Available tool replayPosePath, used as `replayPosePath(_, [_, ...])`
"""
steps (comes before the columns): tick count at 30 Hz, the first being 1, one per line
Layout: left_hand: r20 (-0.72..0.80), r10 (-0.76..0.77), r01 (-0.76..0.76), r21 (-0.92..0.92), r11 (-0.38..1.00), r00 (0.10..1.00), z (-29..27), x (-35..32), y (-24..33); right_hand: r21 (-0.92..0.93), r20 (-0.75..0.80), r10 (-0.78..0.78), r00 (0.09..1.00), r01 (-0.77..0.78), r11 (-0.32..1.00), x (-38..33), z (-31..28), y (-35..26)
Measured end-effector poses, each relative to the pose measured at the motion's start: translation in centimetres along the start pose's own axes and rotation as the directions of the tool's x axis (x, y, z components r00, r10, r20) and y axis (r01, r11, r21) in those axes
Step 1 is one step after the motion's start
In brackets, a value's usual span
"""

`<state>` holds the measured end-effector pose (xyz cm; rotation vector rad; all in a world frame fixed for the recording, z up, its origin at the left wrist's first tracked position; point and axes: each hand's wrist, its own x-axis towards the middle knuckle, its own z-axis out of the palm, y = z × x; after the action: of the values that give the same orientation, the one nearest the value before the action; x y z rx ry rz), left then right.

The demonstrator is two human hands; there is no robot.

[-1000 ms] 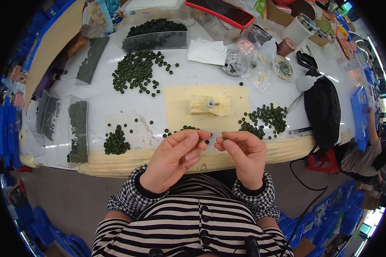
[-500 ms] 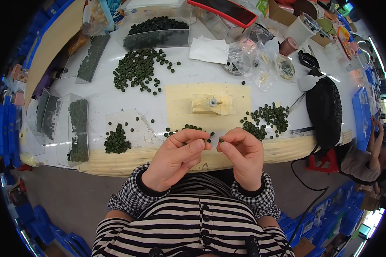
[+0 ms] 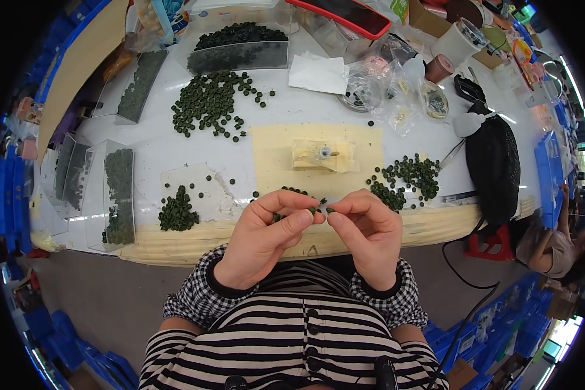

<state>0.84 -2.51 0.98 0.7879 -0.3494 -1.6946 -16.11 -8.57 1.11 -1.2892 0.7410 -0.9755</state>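
We pinch one small dark green disc-shaped bead (image 3: 313, 210) in the left hand (image 3: 266, 237), fingertip-to-fingertip with the right hand (image 3: 369, 235), which grips another.

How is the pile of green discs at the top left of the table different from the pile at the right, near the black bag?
The upper-left pile is larger and spreads wide on bare white table; the right pile is smaller, tighter, beside the black bag and the yellow mat. Both are loose dark green discs.
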Motion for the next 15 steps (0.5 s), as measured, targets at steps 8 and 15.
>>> replayPosePath(8, [-0.028,0.058,-0.055,0.103,0.993,0.998,-0.07,-0.06,-0.56,-0.186,-0.001,-0.133,0.991,0.130,0.974,0.10,0.45,-0.05])
replayPosePath(15, [-0.064,0.090,-0.080,0.138,0.987,0.994,0.22,0.08,-0.74,-0.236,-0.018,-0.189,0.982,0.179,0.955,-0.01,0.84,-0.18])
